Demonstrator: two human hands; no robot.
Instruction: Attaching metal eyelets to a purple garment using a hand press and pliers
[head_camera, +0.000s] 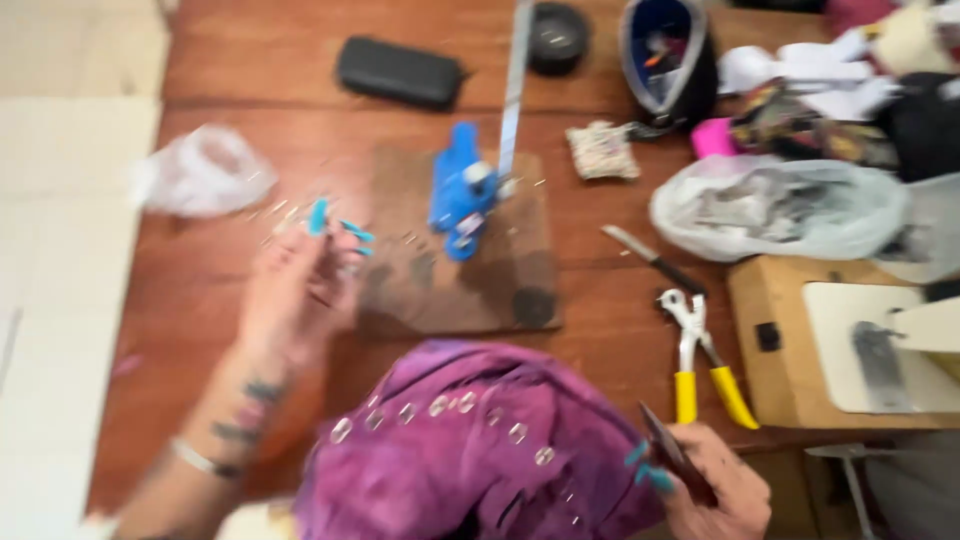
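The left hand (295, 290), fingers pinched together at frame left, reached among small silver snap studs (285, 212); picking one singly seemed advisable. The right hand (715, 490) was clamped on a crumpled purple studded fabric garment (470, 450) at lower centre.

Left hand (295, 290) raised, right hand (715, 490) clenched low.

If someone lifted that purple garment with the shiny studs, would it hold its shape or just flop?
Probably flop: the purple garment lies in soft crumpled folds, bunched beside the right hand. The rows of metal studs likely add a little weight and stiffness there. It looks unlikely to roll or slide on the wooden table.
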